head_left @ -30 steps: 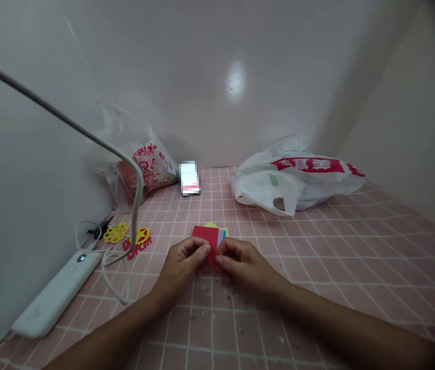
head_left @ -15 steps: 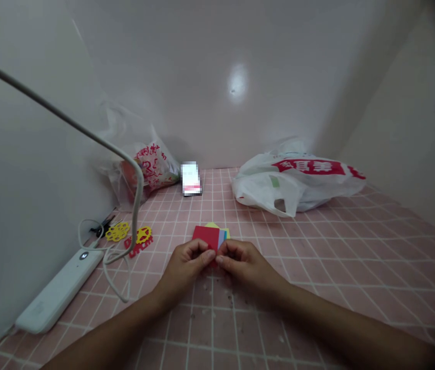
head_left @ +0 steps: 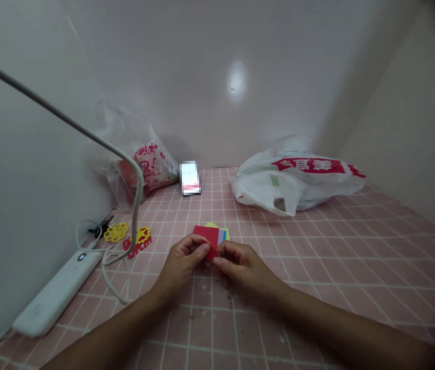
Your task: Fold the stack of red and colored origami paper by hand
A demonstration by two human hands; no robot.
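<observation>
A red square of paper [head_left: 206, 235] is pinched at its near edge between my two hands. My left hand [head_left: 186, 257] has its thumb on top of the red paper and its fingers curled beneath. On the other side my right hand [head_left: 239, 261] closes thumb and fingers at the paper's near right corner. Behind the red piece, partly covered by it, show a lavender sheet [head_left: 221, 236] and edges of yellow and blue sheets.
Left: a white power strip [head_left: 57, 293], a looping cable [head_left: 138, 200], yellow stencil-like shapes [head_left: 116, 232] and red ones [head_left: 137, 249]. Farther back: a phone [head_left: 190, 178], a clear bag [head_left: 151, 164] and a white plastic bag [head_left: 298, 180] on the pink tiled surface [head_left: 340, 277].
My left hand has shifted slightly left and up along the red paper, its thumb now farther from my right thumb. More of the paper's near part shows between them.
</observation>
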